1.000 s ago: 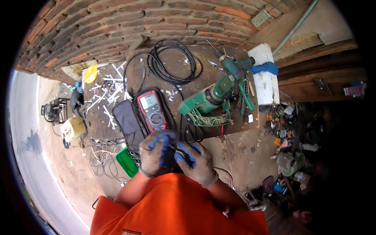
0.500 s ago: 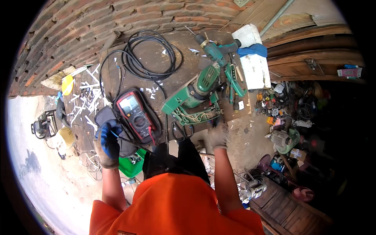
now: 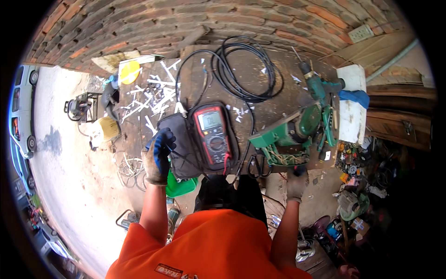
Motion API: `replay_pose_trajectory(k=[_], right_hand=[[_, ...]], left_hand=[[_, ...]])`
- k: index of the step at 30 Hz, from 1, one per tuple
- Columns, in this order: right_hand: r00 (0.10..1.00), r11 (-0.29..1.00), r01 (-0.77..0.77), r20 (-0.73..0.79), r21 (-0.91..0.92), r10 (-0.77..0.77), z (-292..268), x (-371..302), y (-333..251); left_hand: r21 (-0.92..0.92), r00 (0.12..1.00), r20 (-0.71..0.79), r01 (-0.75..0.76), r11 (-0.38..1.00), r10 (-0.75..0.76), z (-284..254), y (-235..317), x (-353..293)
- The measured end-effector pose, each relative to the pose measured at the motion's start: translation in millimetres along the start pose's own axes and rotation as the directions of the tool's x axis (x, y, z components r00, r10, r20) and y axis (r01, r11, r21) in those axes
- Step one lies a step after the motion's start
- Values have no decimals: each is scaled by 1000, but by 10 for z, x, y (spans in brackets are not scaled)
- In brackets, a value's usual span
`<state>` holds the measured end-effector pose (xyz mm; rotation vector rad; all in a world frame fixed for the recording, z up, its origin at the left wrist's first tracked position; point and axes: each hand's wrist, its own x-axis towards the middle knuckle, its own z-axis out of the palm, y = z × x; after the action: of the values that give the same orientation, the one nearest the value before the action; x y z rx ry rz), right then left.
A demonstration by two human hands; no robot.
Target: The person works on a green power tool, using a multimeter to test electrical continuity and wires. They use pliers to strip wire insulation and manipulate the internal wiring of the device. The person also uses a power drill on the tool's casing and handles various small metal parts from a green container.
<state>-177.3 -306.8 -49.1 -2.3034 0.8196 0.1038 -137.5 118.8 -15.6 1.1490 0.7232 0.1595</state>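
My left hand (image 3: 159, 156), in a grey and blue glove, is closed around the end of a black cable (image 3: 188, 160), left of the multimeter's black case. The red and grey multimeter (image 3: 215, 137) lies lit in that open case (image 3: 179, 135). My right hand (image 3: 296, 185), also gloved, is curled against the near edge of a green power tool (image 3: 288, 137). Its fingertips are partly hidden by the tool, and what they hold cannot be made out. Wires show along the tool's opened handle. A red lead (image 3: 227, 160) hangs from the meter's near end.
A black cable coil (image 3: 246, 74) lies at the back of the wooden table (image 3: 195, 83). White scraps (image 3: 155, 93) are strewn at the left. Beyond the green tool are a teal drill (image 3: 317, 86), a green handle piece (image 3: 330, 128) and a white board (image 3: 351, 104). A green tray (image 3: 181, 187) sits below the front edge.
My view has swung left, so the table sits further right in it and parked vehicles now show. My left hand still grips the black cable; my right hand stays at the tool's near edge.
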Motion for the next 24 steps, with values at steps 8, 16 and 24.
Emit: replay_pose_trajectory(k=[8, 16, 24], right_hand=[[966, 859, -259, 95, 441, 242, -304, -283, 45], [998, 832, -50, 1, 552, 59, -567, -716, -247], [978, 772, 12, 154, 636, -141, -535, -1101, -596]], left_hand=[[359, 996, 64, -85, 929, 67, -69, 123, 81], [642, 761, 643, -476, 601, -85, -172, -154, 1275], [410, 750, 623, -72, 909, -221, -38, -33, 1456]])
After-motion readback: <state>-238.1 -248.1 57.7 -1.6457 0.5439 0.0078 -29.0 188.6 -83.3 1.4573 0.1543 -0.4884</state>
